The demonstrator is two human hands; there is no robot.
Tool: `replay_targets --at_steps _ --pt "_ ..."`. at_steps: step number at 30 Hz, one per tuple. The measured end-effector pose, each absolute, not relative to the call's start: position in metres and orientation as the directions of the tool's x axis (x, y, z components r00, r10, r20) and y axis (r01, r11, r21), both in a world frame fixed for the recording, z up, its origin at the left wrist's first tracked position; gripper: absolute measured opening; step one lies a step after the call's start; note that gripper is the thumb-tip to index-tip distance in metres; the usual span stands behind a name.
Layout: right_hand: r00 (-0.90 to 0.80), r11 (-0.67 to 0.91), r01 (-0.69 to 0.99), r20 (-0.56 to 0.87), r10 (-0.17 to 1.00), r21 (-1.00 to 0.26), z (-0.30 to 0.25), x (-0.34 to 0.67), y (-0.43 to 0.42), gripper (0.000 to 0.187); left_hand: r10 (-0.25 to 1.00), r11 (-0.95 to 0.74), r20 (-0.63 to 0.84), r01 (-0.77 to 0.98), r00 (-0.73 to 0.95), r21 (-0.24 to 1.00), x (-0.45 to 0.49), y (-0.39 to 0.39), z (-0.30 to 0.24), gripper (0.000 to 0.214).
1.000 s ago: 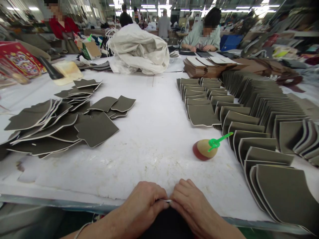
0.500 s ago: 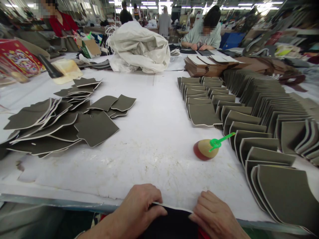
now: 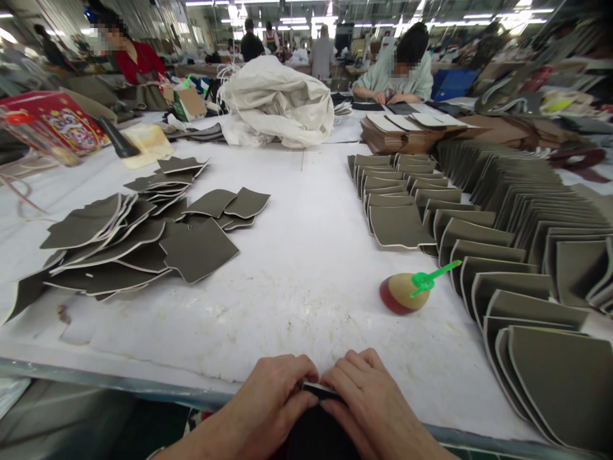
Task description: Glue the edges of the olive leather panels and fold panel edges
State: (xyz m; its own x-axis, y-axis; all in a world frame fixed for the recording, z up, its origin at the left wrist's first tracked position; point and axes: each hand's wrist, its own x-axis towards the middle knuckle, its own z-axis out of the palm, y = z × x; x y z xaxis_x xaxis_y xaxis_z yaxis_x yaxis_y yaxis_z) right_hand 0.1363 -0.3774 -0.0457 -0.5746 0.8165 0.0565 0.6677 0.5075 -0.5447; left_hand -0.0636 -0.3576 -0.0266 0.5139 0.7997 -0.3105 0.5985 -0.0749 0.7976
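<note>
At the near table edge, my left hand (image 3: pixel 271 399) pinches the pale top edge of a black sheet piece (image 3: pixel 322 434) between thumb and fingers. Close beside it, my right hand (image 3: pixel 366 396) grips the same edge, with its fingers over the top. The piece hangs down toward my lap, and its lower part is out of view. Beyond my right hand lies a squeeze bottle (image 3: pixel 405 294) with a green nozzle, part full of reddish-amber liquid.
Loose olive-grey pieces (image 3: pixel 201 252) with white edges are piled at left. Rows of similar bent pieces (image 3: pixel 560 383) line the right side. A white sack (image 3: pixel 282 105), brown stacks (image 3: pixel 383 134) and a brush (image 3: pixel 119 140) stand farther back. A co-worker (image 3: pixel 402 70) sits across the table.
My right hand has moved left along the edge of the black piece, close to my left hand. The piece now looks bent between them. The view has shifted slightly.
</note>
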Motion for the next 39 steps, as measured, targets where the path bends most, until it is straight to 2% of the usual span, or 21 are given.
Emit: replay_targets --at_steps 4,11,21,27,32,39 --pt "-0.569 0.439 0.648 -0.011 0.823 -0.622 -0.049 0.135 -0.375 0.012 0.799 -0.098 -0.29 0.59 0.526 0.801 -0.066 -0.359 -0.027 0.013" --pt "-0.609 0.452 0.601 -0.011 0.793 -0.659 -0.048 0.136 -0.377 0.016 0.806 -0.095 -0.238 0.517 0.541 0.851 -0.061 -0.362 -0.033 0.016" --pt "-0.577 0.436 0.566 0.042 0.816 -0.7 -0.054 0.141 -0.374 0.011 0.782 0.146 -0.377 0.442 0.496 0.885 -0.062 -0.355 -0.029 0.013" --pt "-0.578 0.484 0.595 0.078 0.812 -0.642 -0.055 0.133 -0.372 0.014 0.779 0.14 -0.362 0.421 0.511 0.896 -0.064 -0.354 -0.026 0.009" --pt "-0.61 0.503 0.615 0.039 0.792 -0.607 -0.05 0.145 -0.375 0.022 0.776 0.195 -0.4 0.418 0.487 0.887 -0.064 -0.356 -0.022 0.008" --pt "-0.655 0.577 0.642 0.03 0.755 -0.505 -0.043 0.173 -0.382 0.023 0.778 0.203 -0.416 0.439 0.471 0.876 -0.058 -0.356 -0.024 0.017"
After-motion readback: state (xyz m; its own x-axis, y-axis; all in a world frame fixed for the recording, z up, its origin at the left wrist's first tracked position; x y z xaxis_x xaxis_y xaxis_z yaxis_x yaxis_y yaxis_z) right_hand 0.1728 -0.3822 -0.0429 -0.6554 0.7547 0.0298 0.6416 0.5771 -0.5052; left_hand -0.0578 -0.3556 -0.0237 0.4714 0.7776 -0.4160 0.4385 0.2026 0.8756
